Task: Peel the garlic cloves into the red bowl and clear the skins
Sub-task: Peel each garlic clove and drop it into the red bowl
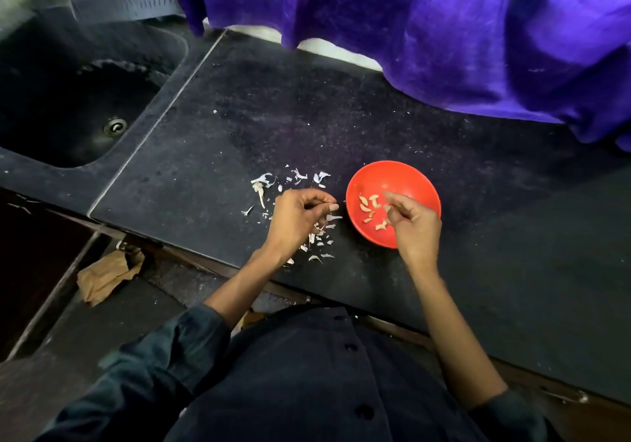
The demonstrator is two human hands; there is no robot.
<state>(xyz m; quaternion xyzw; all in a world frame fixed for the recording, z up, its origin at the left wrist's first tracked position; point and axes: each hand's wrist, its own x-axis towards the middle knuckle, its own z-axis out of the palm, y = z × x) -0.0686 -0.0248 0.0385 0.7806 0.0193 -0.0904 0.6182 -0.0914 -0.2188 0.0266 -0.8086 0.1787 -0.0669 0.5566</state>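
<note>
A red bowl stands on the dark counter and holds several peeled garlic cloves. My right hand hovers over the bowl's near right side with fingers curled; whether it holds anything I cannot tell. My left hand is just left of the bowl, fingers curled, above a scatter of white garlic skins. More skins lie under and beside that hand. A small pale piece shows at the left fingertips, too small to identify.
A black sink with a drain is set into the counter at far left. A purple cloth hangs over the counter's far edge. A crumpled brown paper bag lies on the floor below the counter's near edge.
</note>
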